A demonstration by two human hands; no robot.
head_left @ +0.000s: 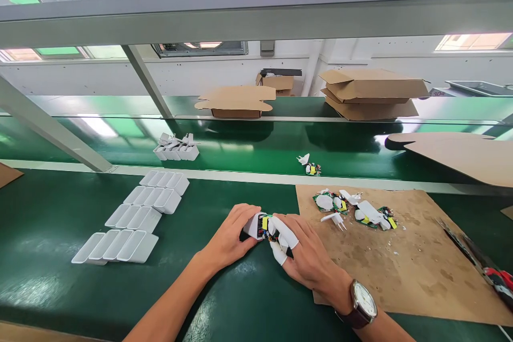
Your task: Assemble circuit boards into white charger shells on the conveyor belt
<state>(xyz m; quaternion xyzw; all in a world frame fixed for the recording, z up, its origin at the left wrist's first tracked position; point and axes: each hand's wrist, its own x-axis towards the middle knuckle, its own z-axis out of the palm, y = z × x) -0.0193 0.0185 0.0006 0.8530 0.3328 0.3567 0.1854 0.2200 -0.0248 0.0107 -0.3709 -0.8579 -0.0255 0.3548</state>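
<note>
My left hand (230, 235) is closed around a small white plastic case (253, 226) above the green work surface. Against the open side of this case is a circuit board (266, 224) with a yellow part and several small components. My right hand (310, 251) pinches the board from the other side; white coverings show on its thumb and one finger. How far the board sits inside the case is hidden by my fingers. To the left stand rows of white open cases (120, 246). More circuit boards (371, 214) and a white plug piece (335, 219) lie to the right.
A brown cardboard sheet (420, 272) bears the boards, crumbs and red-handled tools (500, 278). Beyond a pale rail, a green belt (256, 157) holds filled white cases (176, 148) and another board (312, 169). Cardboard boxes (372, 88) stand farther back. A metal beam (256, 24) crosses above.
</note>
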